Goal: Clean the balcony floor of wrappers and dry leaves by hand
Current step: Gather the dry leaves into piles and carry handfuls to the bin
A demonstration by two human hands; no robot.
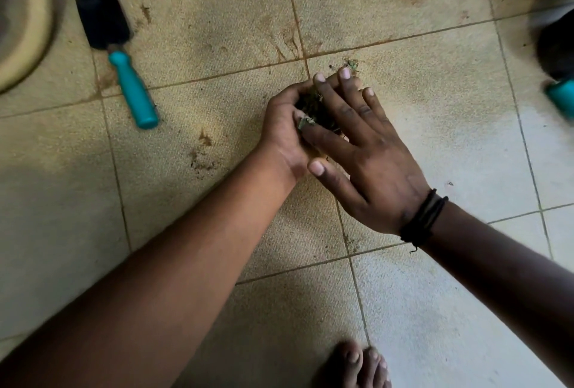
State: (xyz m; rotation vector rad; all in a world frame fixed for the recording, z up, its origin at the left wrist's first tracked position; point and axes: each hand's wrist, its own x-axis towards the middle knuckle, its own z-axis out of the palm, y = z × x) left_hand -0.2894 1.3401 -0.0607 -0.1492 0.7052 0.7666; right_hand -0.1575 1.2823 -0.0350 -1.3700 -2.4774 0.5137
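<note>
head view, item: clump of dry leaves, dark, crumbly, thin shreds, one pale curled scrap at its near edge; it sits cupped in the left hand, above the tiled floor. left hand: fingers curled round the clump from its left. right hand: fingers straight and spread, laid flat over the clump from its right, gripping nothing itself.
risk: the clump is loose and brittle; if the flat hand lifts or the cup tilts, bits would likely sift out between the fingers back onto the floor.
a few green crumbs lie on the tile just beyond the clump, not yet gathered.
floor: beige tiles, gritty, rust-stained grout lines.
well left of the clump: trowel, black scoop-shaped blade, smooth teal handle.
nearer than the clump: black cord wristbands; bare toes.
</note>
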